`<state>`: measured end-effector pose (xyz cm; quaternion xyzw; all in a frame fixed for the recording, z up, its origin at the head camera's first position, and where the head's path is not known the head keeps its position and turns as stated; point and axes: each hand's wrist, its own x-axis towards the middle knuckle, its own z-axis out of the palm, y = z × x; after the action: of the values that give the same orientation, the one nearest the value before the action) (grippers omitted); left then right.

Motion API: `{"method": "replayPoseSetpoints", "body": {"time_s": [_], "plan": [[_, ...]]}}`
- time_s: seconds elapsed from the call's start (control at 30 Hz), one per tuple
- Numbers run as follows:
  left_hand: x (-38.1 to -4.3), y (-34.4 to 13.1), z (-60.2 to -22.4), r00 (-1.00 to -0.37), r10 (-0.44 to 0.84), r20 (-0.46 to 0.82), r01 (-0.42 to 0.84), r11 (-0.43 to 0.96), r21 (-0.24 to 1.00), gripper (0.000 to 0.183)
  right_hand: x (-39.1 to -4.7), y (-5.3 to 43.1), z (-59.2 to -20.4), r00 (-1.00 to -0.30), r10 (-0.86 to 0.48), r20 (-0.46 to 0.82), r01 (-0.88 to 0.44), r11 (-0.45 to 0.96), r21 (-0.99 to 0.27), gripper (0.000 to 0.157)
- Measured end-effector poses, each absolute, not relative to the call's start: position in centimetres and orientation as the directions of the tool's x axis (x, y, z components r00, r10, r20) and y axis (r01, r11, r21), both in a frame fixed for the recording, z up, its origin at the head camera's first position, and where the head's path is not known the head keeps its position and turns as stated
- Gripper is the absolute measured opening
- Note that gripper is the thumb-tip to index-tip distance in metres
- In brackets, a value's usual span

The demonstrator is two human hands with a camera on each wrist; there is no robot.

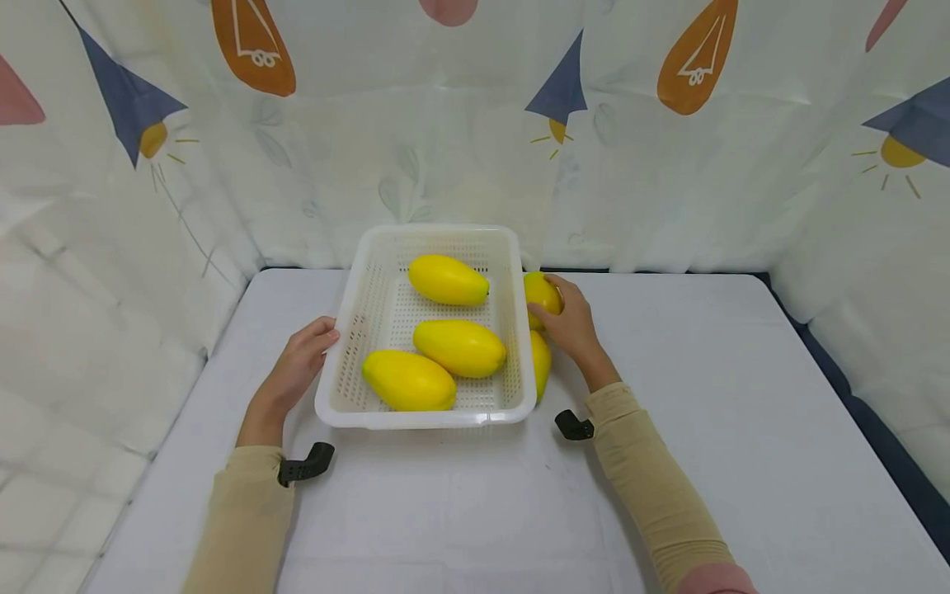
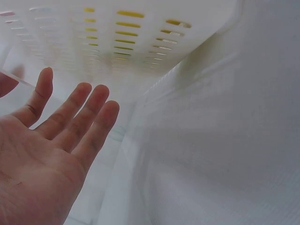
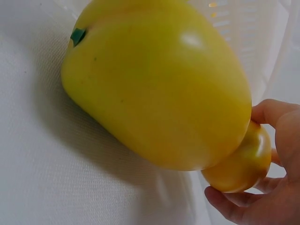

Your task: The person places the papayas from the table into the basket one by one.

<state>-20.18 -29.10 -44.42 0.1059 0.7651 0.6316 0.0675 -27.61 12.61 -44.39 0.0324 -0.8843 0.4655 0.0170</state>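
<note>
A white perforated plastic basket (image 1: 425,419) stands on the table with three yellow papayas inside, among them a front papaya (image 1: 408,381). My left hand (image 1: 293,367) is at its left rim; in the left wrist view the thumb and index finger straddle the rim, with the other fingers (image 2: 77,124) extended along the outer wall. Against the basket's right side, my right hand (image 1: 570,322) grips a papaya (image 1: 540,290), thumb and fingers around it. Another papaya (image 1: 542,363) lies nearer, beside the basket, filling much of the right wrist view, its green stem end (image 3: 78,36) showing.
The table (image 1: 460,511) has a white cover. Behind it hangs a pale patterned curtain (image 1: 475,148), close to the basket's far end. Each wrist carries a black camera mount, the left mount (image 1: 306,466) and the right mount (image 1: 574,426).
</note>
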Motion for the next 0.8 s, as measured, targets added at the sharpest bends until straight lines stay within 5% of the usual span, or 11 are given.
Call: {"method": "replayPoseSetpoints", "body": {"time_s": [0.8], "plan": [[-20.17, -29.05, -44.38, -0.969, 0.245, 0.042, 0.09, 0.189, 0.978, 0.034, -27.16, 13.02, -43.95, -0.995, -0.038, 0.094, -0.099, 0.574, -0.813, 0.062]]}}
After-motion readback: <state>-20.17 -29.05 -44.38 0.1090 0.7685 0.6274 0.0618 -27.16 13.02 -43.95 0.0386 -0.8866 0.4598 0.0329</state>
